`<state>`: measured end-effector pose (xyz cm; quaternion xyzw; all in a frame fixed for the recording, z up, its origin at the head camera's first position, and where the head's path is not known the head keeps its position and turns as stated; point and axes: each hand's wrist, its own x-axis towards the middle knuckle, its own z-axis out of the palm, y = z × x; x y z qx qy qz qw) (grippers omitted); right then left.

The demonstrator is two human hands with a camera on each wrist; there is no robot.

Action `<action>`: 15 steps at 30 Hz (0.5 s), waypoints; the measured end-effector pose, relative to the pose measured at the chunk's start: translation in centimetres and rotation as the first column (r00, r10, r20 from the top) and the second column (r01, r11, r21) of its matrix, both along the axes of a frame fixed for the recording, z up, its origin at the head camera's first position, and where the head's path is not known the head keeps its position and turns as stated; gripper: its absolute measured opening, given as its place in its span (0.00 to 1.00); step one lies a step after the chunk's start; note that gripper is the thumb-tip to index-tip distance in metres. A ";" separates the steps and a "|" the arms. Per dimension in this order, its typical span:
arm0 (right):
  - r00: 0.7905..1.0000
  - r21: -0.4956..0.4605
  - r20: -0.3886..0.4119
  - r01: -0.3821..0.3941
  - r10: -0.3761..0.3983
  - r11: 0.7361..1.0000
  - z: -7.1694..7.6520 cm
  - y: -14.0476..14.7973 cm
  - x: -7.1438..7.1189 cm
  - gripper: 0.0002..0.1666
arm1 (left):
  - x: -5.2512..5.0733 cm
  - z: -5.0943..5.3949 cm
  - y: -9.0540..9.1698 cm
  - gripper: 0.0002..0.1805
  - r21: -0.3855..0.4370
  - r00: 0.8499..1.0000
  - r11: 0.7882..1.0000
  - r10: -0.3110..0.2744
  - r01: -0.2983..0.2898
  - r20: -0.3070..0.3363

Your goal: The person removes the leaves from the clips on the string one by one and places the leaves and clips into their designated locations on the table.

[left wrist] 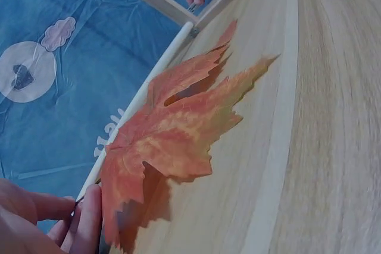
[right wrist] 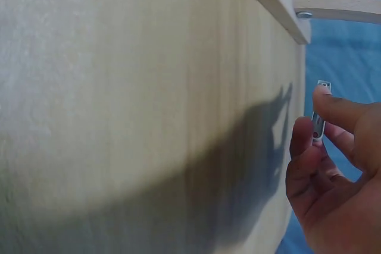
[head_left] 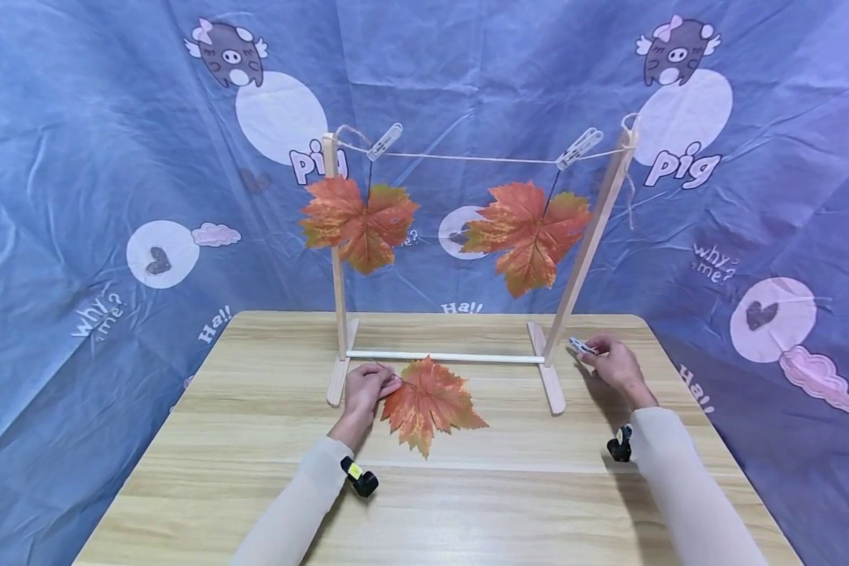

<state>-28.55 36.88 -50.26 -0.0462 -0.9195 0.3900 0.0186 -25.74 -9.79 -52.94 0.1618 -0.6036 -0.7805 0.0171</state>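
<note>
In the head view my left hand [head_left: 368, 390] pinches the stem of an orange-red leaf [head_left: 430, 402], held low over the table before the rack. The left wrist view has this leaf [left wrist: 172, 129] spread beyond my left fingertips [left wrist: 86, 206]. Right of the rack, my right hand [head_left: 614, 365] grips a pale clothespin [head_left: 582, 346] between thumb and fingers; the right wrist view also has the clothespin [right wrist: 319, 124]. Two more leaves, one at the left [head_left: 361, 224] and one at the right [head_left: 532, 236], hang by their stems from clothespins on the string [head_left: 467, 159].
A wooden rack with two posts [head_left: 587, 251] and a white lower bar [head_left: 446, 358] stands towards the back of the wooden table [head_left: 481, 511]. Its feet [head_left: 548, 385] reach forward on both sides. A blue printed cloth [head_left: 64, 236] hangs behind and beside the table.
</note>
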 end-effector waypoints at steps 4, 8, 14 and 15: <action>1.000 0.039 0.008 0.011 -0.011 0.999 -0.4 -0.2 0.0 0.22 | 0.0 -0.1 -0.3 0.07 -0.060 0.999 0.998 -0.011 0.013 0.030; 0.999 0.066 0.024 0.021 -0.022 0.998 -1.0 -0.2 -0.2 0.23 | 0.1 -0.2 -0.6 0.08 -0.107 0.997 0.993 -0.038 0.045 0.065; 0.999 0.098 0.024 0.032 -0.035 0.995 -1.5 -0.3 -0.3 0.24 | 0.5 -0.2 -1.3 0.09 -0.163 0.991 0.981 -0.085 0.101 0.100; 0.999 0.103 0.023 0.033 -0.035 0.994 -1.6 -0.3 -0.3 0.25 | 0.6 -0.2 -1.4 0.09 -0.171 0.990 0.980 -0.089 0.106 0.107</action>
